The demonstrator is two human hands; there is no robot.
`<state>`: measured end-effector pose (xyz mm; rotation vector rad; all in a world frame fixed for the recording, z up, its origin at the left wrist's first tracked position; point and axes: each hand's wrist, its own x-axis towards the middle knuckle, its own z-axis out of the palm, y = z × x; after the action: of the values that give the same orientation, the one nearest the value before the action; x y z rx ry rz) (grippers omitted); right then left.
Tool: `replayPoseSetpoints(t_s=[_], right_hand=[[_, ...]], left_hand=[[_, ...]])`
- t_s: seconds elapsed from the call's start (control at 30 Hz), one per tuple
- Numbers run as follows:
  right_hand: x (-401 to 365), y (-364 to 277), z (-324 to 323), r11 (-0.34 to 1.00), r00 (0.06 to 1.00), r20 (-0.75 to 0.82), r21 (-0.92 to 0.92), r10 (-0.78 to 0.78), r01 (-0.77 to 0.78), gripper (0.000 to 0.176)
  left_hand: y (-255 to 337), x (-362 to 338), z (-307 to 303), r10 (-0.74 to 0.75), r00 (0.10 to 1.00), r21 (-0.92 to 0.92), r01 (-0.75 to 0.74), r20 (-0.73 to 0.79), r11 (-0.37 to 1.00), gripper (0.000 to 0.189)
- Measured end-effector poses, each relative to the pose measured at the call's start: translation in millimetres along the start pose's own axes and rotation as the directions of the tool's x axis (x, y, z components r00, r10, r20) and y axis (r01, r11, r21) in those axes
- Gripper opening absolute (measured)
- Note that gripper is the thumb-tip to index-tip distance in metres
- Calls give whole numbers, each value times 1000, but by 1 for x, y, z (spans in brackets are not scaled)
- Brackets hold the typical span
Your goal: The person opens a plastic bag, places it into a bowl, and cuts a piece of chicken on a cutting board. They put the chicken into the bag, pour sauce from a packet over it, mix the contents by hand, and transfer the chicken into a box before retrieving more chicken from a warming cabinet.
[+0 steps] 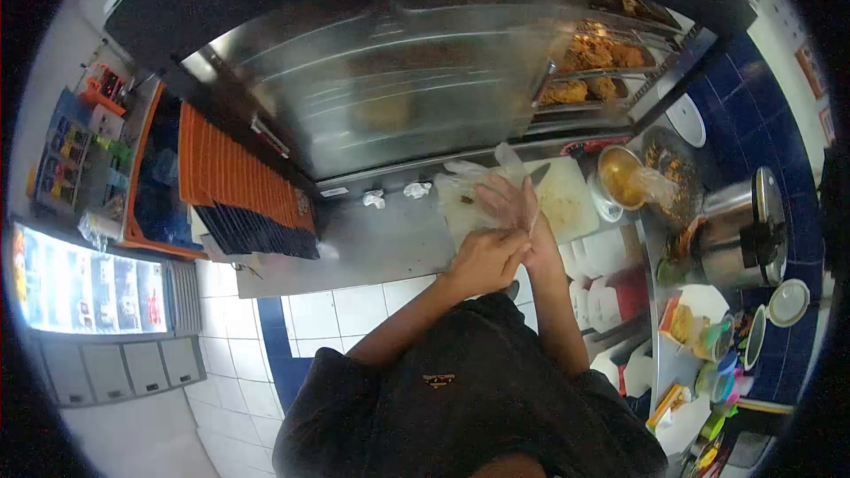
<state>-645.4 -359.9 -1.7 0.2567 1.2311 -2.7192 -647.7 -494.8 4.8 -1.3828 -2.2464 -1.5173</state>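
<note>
A clear plastic glove (pixel 508 159) covers my right hand (pixel 506 204), with its loose fingertips reaching past my own fingers. The fingers of that hand are stretched out and apart, and it holds nothing. At the right wrist, my left hand (pixel 485 260) is closed in a pinch on the glove's cuff; the left hand looks bare. Both hands are above a white cutting board (pixel 575 210) marked with crumbs and stains. A knife (pixel 539 174) lies on the board just beyond my right hand, its handle hidden.
Behind the counter (pixel 390 239) stands a metal display case (pixel 398 80) with fried food (pixel 602 53) on racks. Crumpled white paper (pixel 374 199) lies left of the board. Stacked orange-and-black boxes (pixel 239 181) stand at left. A metal bowl (pixel 622 177) and large pot (pixel 735 235) are at right.
</note>
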Motion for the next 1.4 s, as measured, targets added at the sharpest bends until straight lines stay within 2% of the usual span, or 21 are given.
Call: replayPoseSetpoints(t_s=[0.1,0.2,0.33,0.43,0.5,0.53,0.6,0.67,0.73,0.77,0.8,0.83,0.87,0.9,0.93,1.0,1.13,1.2,1.27,1.33,1.4], right_hand=[[2,4,3,988,975,-212,-123,69,-96,94],[11,21,-20,985,982,-64,10,175,-175,92],[23,27,-3,985,979,-107,46,173,-169,90],[42,29,3,997,995,-73,-34,72,-75,91],[44,22,27,1000,990,-141,-1,-9,8,92],[47,20,24,1000,992,-125,-4,-6,6,92],[51,16,12,834,954,297,516,40,-196,91],[40,-3,42,849,948,314,489,42,-200,95],[34,-15,60,914,963,268,391,-2,-107,102],[36,-15,60,895,973,230,438,-23,-82,106],[35,-18,60,898,971,236,433,-27,-80,106],[33,-21,61,957,988,140,288,-70,27,107],[30,-23,61,984,990,48,130,-131,124,107],[29,-23,51,985,985,24,16,-172,171,101],[28,-21,40,984,984,19,18,-176,175,101],[32,-18,24,986,986,-82,-93,-144,136,86],[29,-12,-11,948,960,-196,-286,-199,139,72],[27,-14,-33,813,928,-58,-505,-367,289,63],[28,-36,-36,807,925,-61,-513,-375,293,57],[27,-54,-25,708,858,-164,-649,-487,278,51],[29,-55,-34,662,809,-119,-649,-576,376,51]], left_hand=[[-3,-5,-6,6,997,43,-9,72,999,7],[-5,-12,-6,3,997,151,-15,76,988,8],[3,-15,-10,3,992,113,-17,123,993,12],[9,-20,-10,-67,990,117,52,128,992,13],[0,-26,-8,65,998,60,-66,19,996,14],[1,-27,-9,64,998,74,-65,9,995,14],[4,-33,-10,50,997,83,-55,62,995,15],[11,-34,-16,11,991,143,-31,137,989,15],[16,-33,-20,105,947,194,-169,302,966,15],[12,-30,-35,179,974,224,-206,135,953,16],[1,-23,-59,172,979,303,-131,-113,944,17],[-11,-16,-87,174,919,356,-40,-353,934,19],[-9,-8,-118,-25,801,287,243,-599,927,23],[-52,-15,-139,135,672,490,373,-728,788,36],[-52,-1,-167,155,521,413,427,-839,804,52],[-59,10,-196,171,454,442,598,-874,669,64],[-78,13,-201,133,483,426,568,-865,704,64],[-79,15,-200,141,486,440,581,-862,685,60],[-75,19,-201,112,465,397,576,-878,714,56],[-72,19,-200,14,442,278,539,-897,795,52],[-73,20,-195,70,462,323,497,-884,805,50]])
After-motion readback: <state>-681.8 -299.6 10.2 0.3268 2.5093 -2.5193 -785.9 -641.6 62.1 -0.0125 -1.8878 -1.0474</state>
